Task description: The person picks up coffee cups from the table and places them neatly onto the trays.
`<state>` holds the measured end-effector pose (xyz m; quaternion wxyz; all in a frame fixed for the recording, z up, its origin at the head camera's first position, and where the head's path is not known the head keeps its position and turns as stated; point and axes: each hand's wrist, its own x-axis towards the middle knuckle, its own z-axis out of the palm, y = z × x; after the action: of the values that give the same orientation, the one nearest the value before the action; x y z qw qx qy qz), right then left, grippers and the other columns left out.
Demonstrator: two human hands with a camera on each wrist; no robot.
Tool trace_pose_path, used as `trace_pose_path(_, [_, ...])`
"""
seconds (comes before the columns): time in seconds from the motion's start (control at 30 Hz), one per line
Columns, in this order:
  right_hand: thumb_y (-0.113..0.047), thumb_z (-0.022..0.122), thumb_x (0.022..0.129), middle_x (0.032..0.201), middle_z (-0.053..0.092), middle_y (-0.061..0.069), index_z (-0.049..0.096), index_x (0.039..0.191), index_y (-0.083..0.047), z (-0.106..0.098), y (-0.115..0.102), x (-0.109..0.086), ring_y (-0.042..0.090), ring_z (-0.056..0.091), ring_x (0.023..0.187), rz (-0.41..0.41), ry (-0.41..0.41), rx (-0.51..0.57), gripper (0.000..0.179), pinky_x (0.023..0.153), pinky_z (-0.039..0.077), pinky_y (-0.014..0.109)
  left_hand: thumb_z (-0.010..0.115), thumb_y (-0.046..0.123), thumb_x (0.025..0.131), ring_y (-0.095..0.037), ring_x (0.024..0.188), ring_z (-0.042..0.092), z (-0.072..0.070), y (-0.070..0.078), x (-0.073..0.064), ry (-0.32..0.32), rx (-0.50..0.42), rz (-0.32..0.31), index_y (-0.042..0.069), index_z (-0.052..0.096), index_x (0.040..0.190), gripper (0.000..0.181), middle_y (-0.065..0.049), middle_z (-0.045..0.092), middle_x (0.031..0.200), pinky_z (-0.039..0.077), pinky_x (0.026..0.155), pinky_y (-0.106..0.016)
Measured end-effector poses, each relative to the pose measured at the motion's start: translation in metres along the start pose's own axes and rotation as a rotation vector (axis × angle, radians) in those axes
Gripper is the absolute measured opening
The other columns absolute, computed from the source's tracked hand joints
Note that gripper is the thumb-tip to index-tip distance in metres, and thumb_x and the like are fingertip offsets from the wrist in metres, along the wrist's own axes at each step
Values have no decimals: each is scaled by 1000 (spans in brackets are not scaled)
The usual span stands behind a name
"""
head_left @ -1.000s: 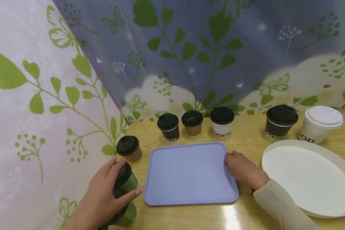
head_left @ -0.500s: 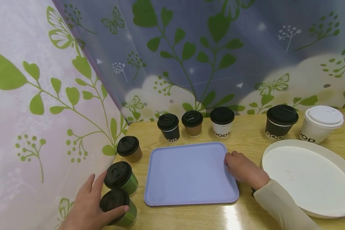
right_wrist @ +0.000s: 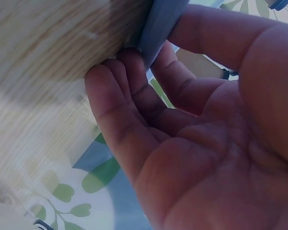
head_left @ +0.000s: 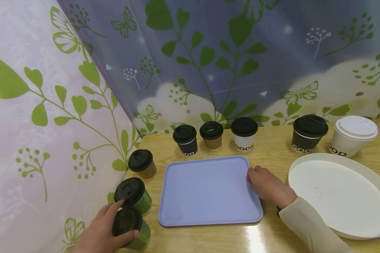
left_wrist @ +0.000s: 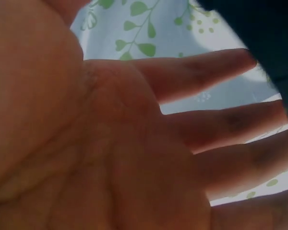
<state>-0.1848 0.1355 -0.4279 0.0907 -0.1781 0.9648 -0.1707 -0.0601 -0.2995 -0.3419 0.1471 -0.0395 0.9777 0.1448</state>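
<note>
My left hand (head_left: 99, 228) reaches round the nearest green paper cup (head_left: 143, 236) with a black lid. Its thumb lies across the near side and a forefinger is at the lid's far side; whether they press on it I cannot tell. In the left wrist view the fingers (left_wrist: 201, 76) are nearly straight, their tips running behind a dark object. Just behind stands a second green cup (head_left: 144, 203). My right hand (head_left: 269, 186) pinches the right rim of a lilac rectangular tray (head_left: 210, 191); in the right wrist view thumb and fingers meet at the tray edge (right_wrist: 161, 33).
Beyond the green cups is a brown cup (head_left: 149, 171). Along the back stand a dark cup (head_left: 188, 147), a small brown cup (head_left: 213, 143), a white cup (head_left: 244, 142), a large black cup (head_left: 303, 142) and a large white-lidded cup (head_left: 346, 140). A round white tray (head_left: 345, 196) lies right.
My left hand has moved from above the second green cup down and toward me, to the nearest one, and its spread has narrowed. The right hand and the tray have stayed put.
</note>
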Motion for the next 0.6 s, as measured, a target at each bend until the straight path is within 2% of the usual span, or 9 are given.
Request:
trace_pose_path(0.13, [-3, 66, 97, 95, 58, 12, 65, 102, -2, -1, -1, 0, 27, 58, 88, 3, -5, -6, 5, 82, 53, 47, 84, 53, 83, -62, 121, 52, 3, 1, 1, -19, 1, -9, -6, 44, 149, 97, -42, 47, 140, 50, 91, -66])
trace_pose_path(0.37, [-3, 65, 97, 94, 58, 12, 64, 102, -2, 0, 0, 0, 27, 58, 87, 6, -7, -1, 4, 82, 53, 47, 90, 53, 74, -59, 120, 55, 5, 1, 0, -35, 17, -30, -5, 43, 149, 106, -42, 50, 136, 50, 91, -65])
trace_pose_path(0.6, [-3, 65, 97, 94, 57, 12, 64, 101, -2, 0, -1, 0, 27, 58, 87, 9, -5, 3, 4, 81, 53, 47, 90, 49, 76, -54, 114, 59, 6, 0, 2, -45, 11, -34, -6, 45, 146, 100, -37, 55, 129, 52, 89, -63])
